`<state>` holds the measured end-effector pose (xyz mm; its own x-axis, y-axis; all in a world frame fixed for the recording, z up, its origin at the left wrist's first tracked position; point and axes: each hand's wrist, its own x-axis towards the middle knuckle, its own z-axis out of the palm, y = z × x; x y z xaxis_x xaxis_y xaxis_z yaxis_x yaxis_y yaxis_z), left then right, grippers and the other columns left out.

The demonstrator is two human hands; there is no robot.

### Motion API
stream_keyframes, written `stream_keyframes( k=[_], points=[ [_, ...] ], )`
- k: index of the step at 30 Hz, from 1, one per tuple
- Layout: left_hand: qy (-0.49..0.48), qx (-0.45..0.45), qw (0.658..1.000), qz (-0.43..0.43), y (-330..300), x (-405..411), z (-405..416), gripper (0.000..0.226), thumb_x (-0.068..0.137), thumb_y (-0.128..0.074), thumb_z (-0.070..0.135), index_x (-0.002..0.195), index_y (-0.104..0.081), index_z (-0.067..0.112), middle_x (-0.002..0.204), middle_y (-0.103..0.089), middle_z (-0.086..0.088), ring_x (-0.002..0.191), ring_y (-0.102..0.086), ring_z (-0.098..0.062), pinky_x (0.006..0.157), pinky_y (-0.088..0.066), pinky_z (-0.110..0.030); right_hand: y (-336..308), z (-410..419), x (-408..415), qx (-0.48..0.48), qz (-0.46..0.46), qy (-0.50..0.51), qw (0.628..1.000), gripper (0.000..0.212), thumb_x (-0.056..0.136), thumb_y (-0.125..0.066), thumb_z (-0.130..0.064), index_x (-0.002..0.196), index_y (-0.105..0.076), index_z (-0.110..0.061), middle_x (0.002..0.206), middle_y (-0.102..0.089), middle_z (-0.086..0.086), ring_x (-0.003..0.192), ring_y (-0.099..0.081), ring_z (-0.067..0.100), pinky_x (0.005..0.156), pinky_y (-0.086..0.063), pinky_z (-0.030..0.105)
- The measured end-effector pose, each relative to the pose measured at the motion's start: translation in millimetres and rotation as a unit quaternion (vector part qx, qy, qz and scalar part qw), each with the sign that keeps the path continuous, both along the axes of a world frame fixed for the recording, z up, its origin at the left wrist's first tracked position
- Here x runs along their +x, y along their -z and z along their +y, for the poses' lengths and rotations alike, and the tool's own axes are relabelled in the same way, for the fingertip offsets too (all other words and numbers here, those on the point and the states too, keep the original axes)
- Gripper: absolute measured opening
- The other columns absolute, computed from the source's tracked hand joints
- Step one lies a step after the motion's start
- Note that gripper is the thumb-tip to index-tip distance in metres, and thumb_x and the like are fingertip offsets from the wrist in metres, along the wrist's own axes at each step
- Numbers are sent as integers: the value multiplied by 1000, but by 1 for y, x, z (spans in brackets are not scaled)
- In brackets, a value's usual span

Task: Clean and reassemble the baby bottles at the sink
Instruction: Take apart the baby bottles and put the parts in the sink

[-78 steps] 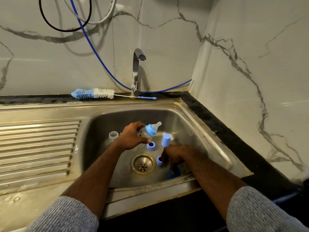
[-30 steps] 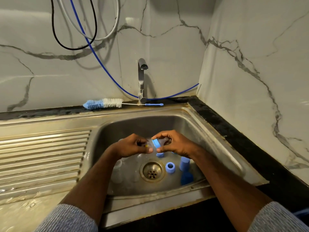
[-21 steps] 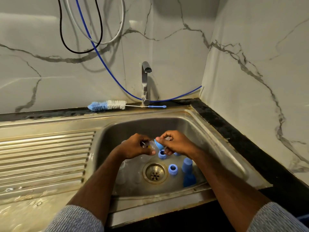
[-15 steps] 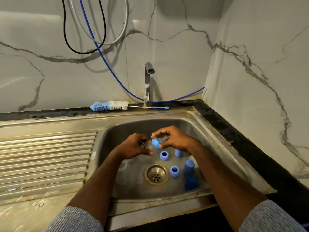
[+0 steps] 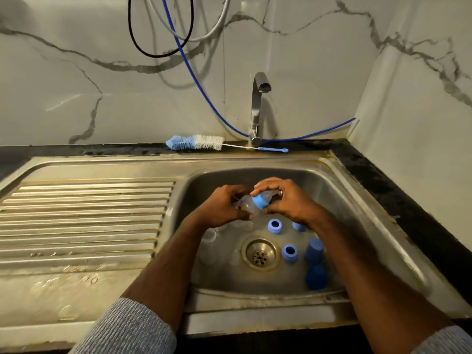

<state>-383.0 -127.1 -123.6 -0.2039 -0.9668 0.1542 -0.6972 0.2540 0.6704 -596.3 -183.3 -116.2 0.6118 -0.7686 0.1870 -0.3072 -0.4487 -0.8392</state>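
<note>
Together, left hand (image 5: 221, 210) grips the clear bottle (image 5: 247, 206) (smooth plastic); right hand (image 5: 288, 200) pinches its blue ring (image 5: 260, 202).

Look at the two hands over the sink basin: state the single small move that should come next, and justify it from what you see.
Probably the right hand should twist the blue collar on the clear bottle while the left hand holds the body. Both hands already grip it above the basin. Whether the collar is being loosened or tightened cannot be told.
</note>
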Motion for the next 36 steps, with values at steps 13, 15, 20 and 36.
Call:
stream_keyframes(
  k=[13,15,20,36],
  points=[
    [-41,8,995,-88,-20,17,57,60,66,-91,22,116,-59,14,114,-63,-2,102,-62,-18,91,-56,-42,2,0,4,18,-26,28,999,45,73,-80,8,101,-74,-27,109,-70,-13,108,-63,9,92,-54,27],
    [-16,42,985,-164,-16,19,67,60,63,-91,26,114,-61,17,107,-66,2,96,-64,-19,87,-56,-38,4,2,6,25,-7,15,1000,45,72,-80,8,100,-75,-27,108,-70,-13,108,-63,11,94,-55,31],
    [13,97,934,-344,1,21,70,60,64,-89,41,115,-58,35,109,-59,12,104,-56,-15,85,-45,-34,8,6,11,28,37,-6,999,44,72,-80,7,103,-76,-24,113,-70,-11,112,-62,11,96,-54,33],
    [92,85,827,-548,27,16,64,58,69,-89,36,118,-59,38,119,-61,6,117,-57,-21,101,-36,-50,14,1,9,32,77,-11,996,41,75,-82,0,106,-74,-26,116,-68,-6,109,-62,11,78,-52,19]
  ],
)
